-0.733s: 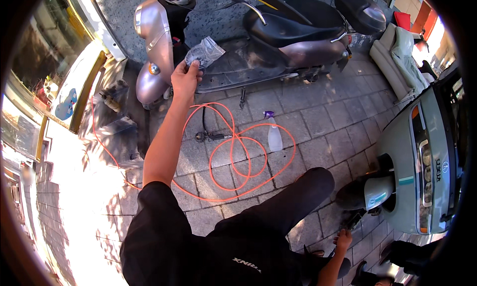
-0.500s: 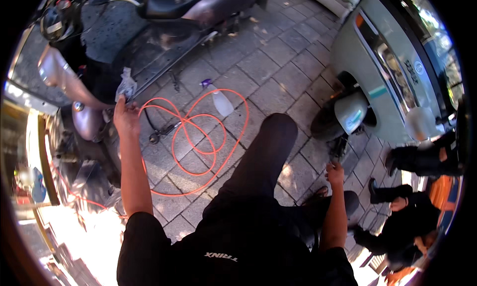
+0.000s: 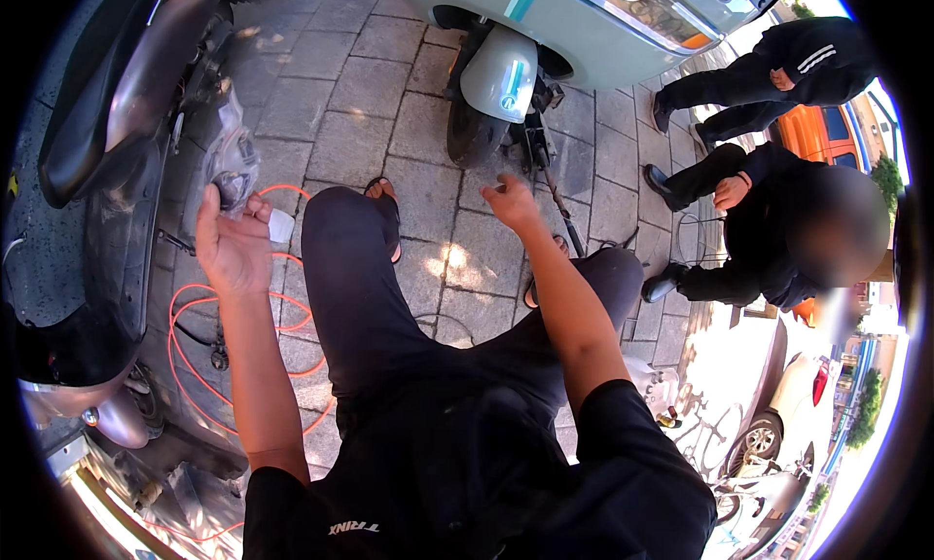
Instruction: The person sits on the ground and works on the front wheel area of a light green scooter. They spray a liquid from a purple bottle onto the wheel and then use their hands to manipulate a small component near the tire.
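Paving beside a parked scooter, with a person's two bare hands at work. The left hand (image 3: pixel 236 247) is raised at left, beside the scooter (image 3: pixel 136 112), with a clear bag (image 3: pixel 233 142) grasped between thumb and fingers; the bag rises from the grip, its far end loose and narrow. The hold is at the filled end, presumably because the weight lies there and the slack film offers little purchase. The right hand (image 3: pixel 513 202) is farther right, above the paving short of the wheel (image 3: pixel 472 122) of a pale green vehicle (image 3: pixel 584 39); its fingers are loosely bent and appear to have nothing in them. A dark bar (image 3: pixel 559 200) slants from beside the wheel toward the person's right knee, a position that likely leaves its near end within easy reach. The orange hose (image 3: pixel 177 336) lies in loose loops at left, partly hidden by the left forearm, probably laid slack so that it can be drawn either way. Of the containers, the bag encloses a dark item (image 3: pixel 232 185) whose kind cannot be told through the creased film; the whitish bottle (image 3: pixel 282 226), partly hidden behind the left fingers, shows too little for its contents to be judged.
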